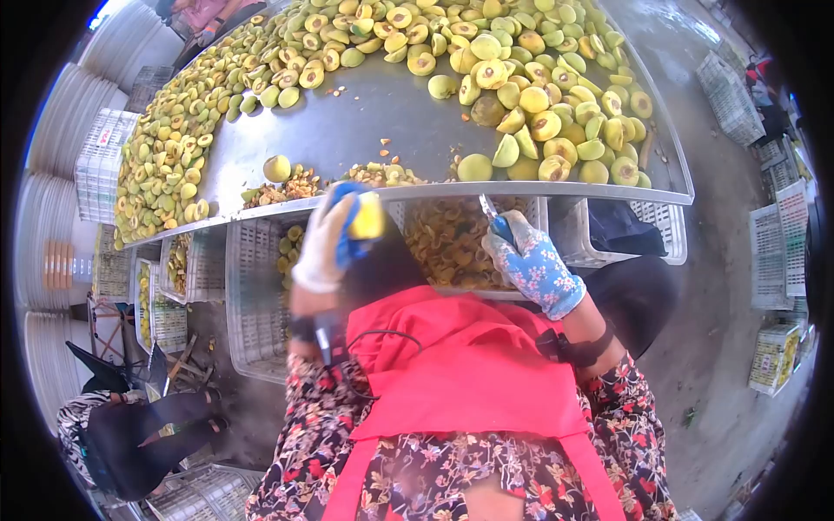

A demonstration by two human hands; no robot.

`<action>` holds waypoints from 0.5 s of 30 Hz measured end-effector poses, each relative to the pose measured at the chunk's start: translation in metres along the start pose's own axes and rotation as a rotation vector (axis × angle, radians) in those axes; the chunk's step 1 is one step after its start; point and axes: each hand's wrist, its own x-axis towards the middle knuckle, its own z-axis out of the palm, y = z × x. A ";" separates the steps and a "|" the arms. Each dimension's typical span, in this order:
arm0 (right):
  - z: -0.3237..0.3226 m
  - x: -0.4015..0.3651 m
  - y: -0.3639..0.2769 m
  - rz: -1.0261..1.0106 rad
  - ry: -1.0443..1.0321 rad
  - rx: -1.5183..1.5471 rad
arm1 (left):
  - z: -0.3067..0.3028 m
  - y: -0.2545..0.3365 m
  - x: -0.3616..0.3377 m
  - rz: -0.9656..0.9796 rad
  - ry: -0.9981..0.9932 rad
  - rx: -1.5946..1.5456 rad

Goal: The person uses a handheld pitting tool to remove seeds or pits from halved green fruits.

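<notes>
My left hand (323, 247), in a white and blue glove and smeared by motion, is closed around a yellow stone fruit (368, 217) just below the table's front edge. Whether this fruit is whole or cut cannot be told. My right hand (534, 267), in a blue flowered glove, grips a small knife (499, 224) by its blue handle, blade pointing up toward the table edge. Beneath and between my hands stands a crate of fruit scraps (452, 247). On the metal table (347, 122), near my left hand, lie a yellow fruit (277, 168) and a small heap of pits and bits (291, 187).
Halved green-yellow fruit (165, 156) is heaped along the left and far sides, with larger fruit (547, 126) at the right. Plastic crates (252, 295) stand under the table. Stacked white tubs (52, 226) line the left. A person (139, 434) is at lower left, another (208, 22) across the table.
</notes>
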 end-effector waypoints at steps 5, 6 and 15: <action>-0.009 -0.007 0.016 0.163 0.025 0.045 | -0.074 0.027 -0.023 0.158 0.580 1.600; -0.006 -0.004 0.022 0.153 0.032 0.071 | -0.061 0.030 -0.009 0.208 0.486 1.467; -0.006 -0.004 0.033 0.076 0.134 0.060 | 0.150 -0.006 0.139 0.284 -0.409 1.496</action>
